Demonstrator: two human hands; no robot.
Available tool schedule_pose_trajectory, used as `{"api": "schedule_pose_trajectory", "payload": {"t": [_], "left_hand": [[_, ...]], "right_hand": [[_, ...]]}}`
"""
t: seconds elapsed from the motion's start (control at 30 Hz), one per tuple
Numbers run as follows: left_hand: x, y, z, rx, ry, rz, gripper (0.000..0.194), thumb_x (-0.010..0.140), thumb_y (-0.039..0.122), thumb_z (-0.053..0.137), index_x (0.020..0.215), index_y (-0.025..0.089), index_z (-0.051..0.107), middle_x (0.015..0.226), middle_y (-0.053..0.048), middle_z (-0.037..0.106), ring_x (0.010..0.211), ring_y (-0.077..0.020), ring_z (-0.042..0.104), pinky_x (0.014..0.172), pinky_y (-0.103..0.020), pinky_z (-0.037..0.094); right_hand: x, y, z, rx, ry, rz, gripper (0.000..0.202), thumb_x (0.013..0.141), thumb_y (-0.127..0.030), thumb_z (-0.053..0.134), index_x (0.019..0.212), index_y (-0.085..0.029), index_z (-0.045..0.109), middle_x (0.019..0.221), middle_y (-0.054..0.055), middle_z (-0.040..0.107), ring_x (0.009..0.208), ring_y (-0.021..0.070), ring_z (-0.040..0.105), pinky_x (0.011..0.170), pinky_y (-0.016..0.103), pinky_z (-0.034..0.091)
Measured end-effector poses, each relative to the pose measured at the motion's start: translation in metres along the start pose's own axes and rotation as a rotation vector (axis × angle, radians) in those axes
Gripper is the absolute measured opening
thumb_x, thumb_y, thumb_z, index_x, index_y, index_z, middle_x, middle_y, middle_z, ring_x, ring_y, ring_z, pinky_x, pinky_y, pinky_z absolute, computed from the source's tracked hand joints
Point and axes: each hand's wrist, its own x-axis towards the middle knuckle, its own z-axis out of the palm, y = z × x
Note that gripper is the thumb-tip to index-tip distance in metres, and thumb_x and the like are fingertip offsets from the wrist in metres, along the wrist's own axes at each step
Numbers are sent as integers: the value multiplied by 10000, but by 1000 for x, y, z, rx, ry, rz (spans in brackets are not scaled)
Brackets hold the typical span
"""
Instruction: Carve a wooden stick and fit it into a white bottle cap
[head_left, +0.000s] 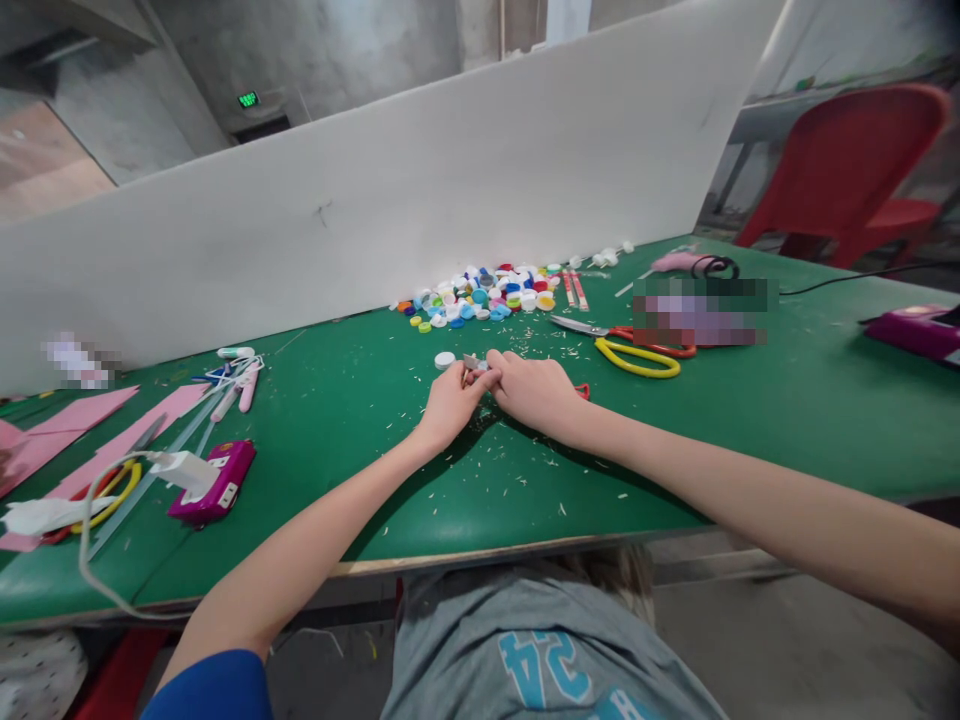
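Note:
My left hand (448, 405) and my right hand (531, 388) meet above the green table, both with fingers closed. A short grey metal blade (472, 362) sticks out to the left of my right fist, over my left fingertips. What my left fingers pinch is small and mostly hidden. Behind my right wrist a bit of red handle (583, 391) peeks out; whether it joins the blade I cannot tell. Just beyond my left hand lies a white bottle cap (444, 359). Thin pale shavings (504, 480) are scattered on the tabletop around both hands.
Many coloured bottle caps (480, 297) are piled against the white partition (420, 190). Scissors with red and yellow handles (637, 357) lie right of my hands. A purple power strip (214, 485) with a white plug, pink paper (112, 440) and glue guns (240, 385) are at left.

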Motion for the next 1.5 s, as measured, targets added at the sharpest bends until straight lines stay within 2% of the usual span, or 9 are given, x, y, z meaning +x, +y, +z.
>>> {"api": "schedule_pose_trajectory", "payload": {"t": [0.13, 0.3, 0.4, 0.77, 0.87, 0.97, 1.13, 1.5], "left_hand": [[1, -1, 0, 11, -3, 3, 382, 814, 510, 635, 724, 180, 466, 678, 35, 496, 642, -105, 395, 622, -262, 268], [1, -1, 1, 57, 17, 14, 452, 833, 497, 617, 643, 197, 339, 612, 53, 397, 613, -100, 325, 609, -273, 241], [-1, 1, 0, 74, 17, 30, 476, 850, 500, 592, 632, 201, 292, 596, 57, 355, 599, -100, 287, 604, -280, 225], [-1, -2, 1, -2, -16, 21, 457, 861, 543, 552, 698, 204, 291, 618, 63, 343, 594, -85, 299, 589, -248, 255], [-1, -3, 1, -42, -17, 21, 470, 845, 564, 566, 711, 204, 296, 630, 66, 362, 595, -75, 331, 591, -230, 276], [-2, -3, 1, -80, -31, 25, 424, 841, 562, 579, 759, 196, 381, 657, 53, 431, 617, -81, 406, 607, -226, 322], [-1, -3, 1, -118, -38, 33, 365, 857, 537, 575, 850, 188, 470, 739, 17, 544, 682, -99, 503, 656, -235, 382], [-1, -3, 1, -1, -51, 59, 324, 879, 492, 559, 880, 169, 528, 799, 1, 586, 708, -109, 485, 690, -262, 357]], "right_hand": [[0, -1, 1, -4, -3, 5, 337, 957, -284, 304, 1227, -184, 478, 1092, 130, 667, 845, 233, 662, 580, 293, 307], [0, -4, -2, -11, -22, 54, 335, 974, -275, 275, 1216, -153, 472, 1082, 150, 673, 853, 254, 677, 591, 301, 340], [1, -4, -5, -8, -24, 92, 363, 999, -326, 232, 1190, -137, 477, 1064, 173, 679, 879, 272, 683, 619, 307, 370], [2, -2, -3, -8, -3, 62, 341, 989, -300, 251, 1197, -146, 473, 1073, 156, 685, 858, 268, 685, 610, 307, 352], [4, 0, -1, -10, 2, 14, 334, 986, -294, 254, 1191, -151, 475, 1054, 138, 686, 844, 258, 682, 589, 300, 326], [4, 2, 0, 3, -11, -41, 344, 995, -312, 234, 1178, -156, 480, 1033, 127, 687, 837, 251, 678, 581, 300, 313], [4, 1, -1, 4, -31, -45, 346, 1001, -311, 220, 1177, -160, 476, 1023, 125, 689, 839, 246, 676, 585, 300, 311], [5, 5, 0, 10, -37, -65, 342, 989, -318, 256, 1190, -162, 484, 1072, 124, 688, 856, 246, 671, 599, 307, 328]]}}
